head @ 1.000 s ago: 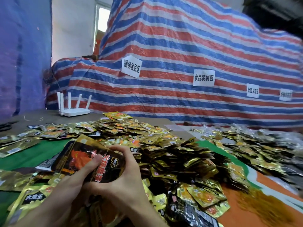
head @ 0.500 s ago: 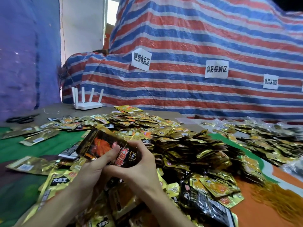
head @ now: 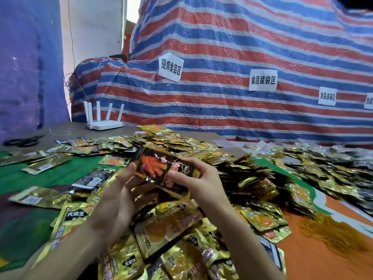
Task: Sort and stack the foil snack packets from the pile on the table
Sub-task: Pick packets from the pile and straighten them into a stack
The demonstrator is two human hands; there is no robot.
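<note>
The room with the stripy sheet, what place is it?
Probably a snack-packing workroom: a heap of foil packets on the table, paper signs on the striped tarp marking food bundling and bagging areas.

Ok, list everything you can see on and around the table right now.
Table: one, green and orange cover, under everything.
Held packets: count unclear, black and orange, raised at centre.
Loose pile: uncountable, mostly gold, mid-table.
Second pile: uncountable, gold, far right.
Router: one, white, far left corner.
Scissors: one pair, black, left edge.
Stringy heap: one, orange, near right.
Tarp: one, red-white-blue stripes, behind table.
Paper signs: four, white, on tarp.
Left hand: one, grips packets' left end.
Right hand: one, grips their right end.
</note>
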